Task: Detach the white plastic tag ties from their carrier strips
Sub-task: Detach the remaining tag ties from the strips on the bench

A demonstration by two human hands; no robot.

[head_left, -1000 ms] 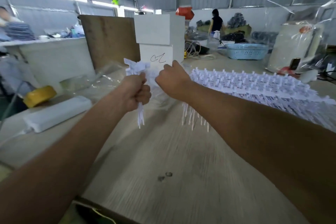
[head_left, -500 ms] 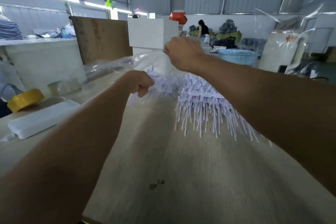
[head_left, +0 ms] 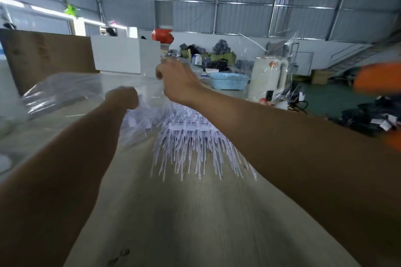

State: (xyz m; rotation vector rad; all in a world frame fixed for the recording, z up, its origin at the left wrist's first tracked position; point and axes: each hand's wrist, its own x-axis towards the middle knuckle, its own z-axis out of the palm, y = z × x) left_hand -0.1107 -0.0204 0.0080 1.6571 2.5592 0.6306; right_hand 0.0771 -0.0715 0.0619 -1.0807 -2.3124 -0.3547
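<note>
A stack of white tag ties on carrier strips (head_left: 191, 136) lies on the wooden table (head_left: 184, 212), its thin tails fanning toward me, partly under my right forearm. My left hand (head_left: 122, 98) is a closed fist over a blurred bunch of loose white ties (head_left: 138, 118) inside a clear plastic bag (head_left: 65, 91). My right hand (head_left: 178, 80) is raised above the stack and pinches the bag's upper edge, holding it up. Whether the ties still touch my left fingers is hard to see through the film.
A brown board (head_left: 43, 54) and white boxes (head_left: 121, 56) stand behind the bag. Beyond the table's far end are a blue basket (head_left: 227, 80), a plastic-wrapped white appliance (head_left: 267, 78) and dark clothes (head_left: 368, 115). A blurred orange shape (head_left: 377, 78) is at the right edge.
My right hand rose and lifted the clear bag's edge. My left fist, which held a bundle of ties upright, moved forward and down into the bag. My view swung right.
</note>
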